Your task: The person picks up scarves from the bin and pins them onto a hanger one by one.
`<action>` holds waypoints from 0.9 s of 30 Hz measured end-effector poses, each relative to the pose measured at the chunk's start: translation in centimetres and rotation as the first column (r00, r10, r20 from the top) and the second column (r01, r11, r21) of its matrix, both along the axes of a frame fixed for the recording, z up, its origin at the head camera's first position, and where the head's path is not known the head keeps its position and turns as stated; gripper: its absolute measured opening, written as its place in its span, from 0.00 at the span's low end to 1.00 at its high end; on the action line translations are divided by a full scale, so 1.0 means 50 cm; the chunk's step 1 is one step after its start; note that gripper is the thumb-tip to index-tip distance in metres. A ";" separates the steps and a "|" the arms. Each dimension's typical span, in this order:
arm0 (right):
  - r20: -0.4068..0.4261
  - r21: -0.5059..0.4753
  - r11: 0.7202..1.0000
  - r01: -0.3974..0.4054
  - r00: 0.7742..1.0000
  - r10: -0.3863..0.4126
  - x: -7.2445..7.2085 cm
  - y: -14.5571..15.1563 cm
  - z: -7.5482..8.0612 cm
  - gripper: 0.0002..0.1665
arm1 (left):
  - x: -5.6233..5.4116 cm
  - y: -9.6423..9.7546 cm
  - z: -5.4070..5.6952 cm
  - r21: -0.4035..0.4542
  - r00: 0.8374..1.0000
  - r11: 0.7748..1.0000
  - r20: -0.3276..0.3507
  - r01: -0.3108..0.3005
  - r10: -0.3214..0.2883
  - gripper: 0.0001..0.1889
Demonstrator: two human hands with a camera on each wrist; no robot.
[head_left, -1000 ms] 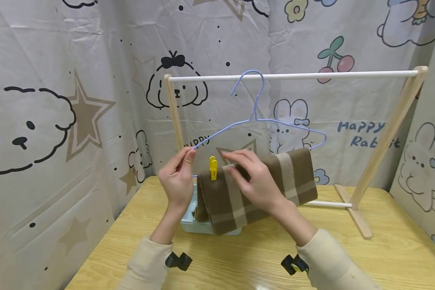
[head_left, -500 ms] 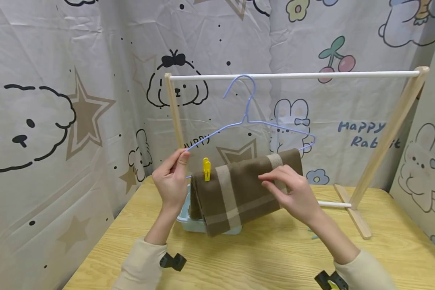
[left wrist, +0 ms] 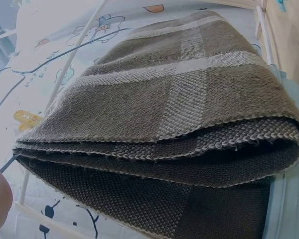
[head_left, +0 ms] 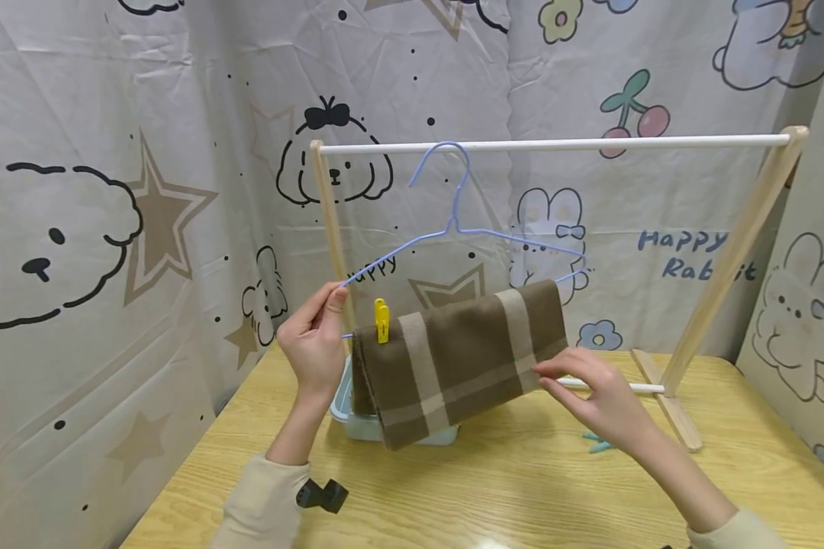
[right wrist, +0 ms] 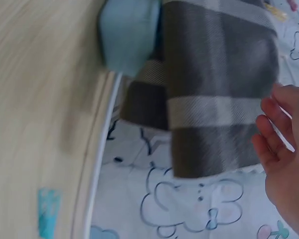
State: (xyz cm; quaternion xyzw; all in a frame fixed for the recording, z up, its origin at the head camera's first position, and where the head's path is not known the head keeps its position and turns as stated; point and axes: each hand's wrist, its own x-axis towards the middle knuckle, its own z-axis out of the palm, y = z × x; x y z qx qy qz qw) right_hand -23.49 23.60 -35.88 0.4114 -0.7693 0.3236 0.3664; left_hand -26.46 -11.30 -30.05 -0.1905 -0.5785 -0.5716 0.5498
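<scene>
In the head view my left hand (head_left: 312,335) grips the left end of a blue wire hanger (head_left: 398,248), whose hook (head_left: 442,145) lines up with the rack's top bar; whether they touch I cannot tell. Folded over the hanger's lower wire is a brown plaid scarf (head_left: 467,351), its layered edges plain in the left wrist view. A yellow clothespin (head_left: 382,320) clamps the scarf's upper left corner. My right hand (head_left: 593,393) is beside the scarf's lower right side, fingers loosely bent; in the right wrist view nothing shows between them.
A wooden rack with a white top bar (head_left: 625,142) stands behind the hanger. Beneath the scarf sits a pale blue plastic basket (head_left: 439,436). Teal clothespins (head_left: 599,442) lie on the wooden table (head_left: 508,488), right of the basket. Patterned curtains surround the table.
My right hand has moved away from near the yellow clothespin, rightward and down past the scarf. My left hand, hanger and scarf have shifted a little left.
</scene>
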 end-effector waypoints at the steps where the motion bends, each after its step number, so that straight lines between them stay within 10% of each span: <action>1: 0.028 0.013 1.000 0.013 1.000 -0.013 0.002 0.008 -0.007 0.24 | 0.000 -0.001 0.002 0.003 1.000 1.000 -0.005 0.000 0.000 0.05; 17: 0.299 0.193 0.954 0.227 0.913 -0.278 0.011 0.127 -0.128 0.18 | 0.009 -0.008 -0.006 0.013 1.000 1.000 -0.004 0.002 -0.002 0.06; 27: 0.406 0.210 0.955 0.210 0.870 -0.281 -0.004 0.187 -0.182 0.18 | 0.012 -0.008 -0.011 0.006 1.000 1.000 -0.003 0.010 -0.010 0.06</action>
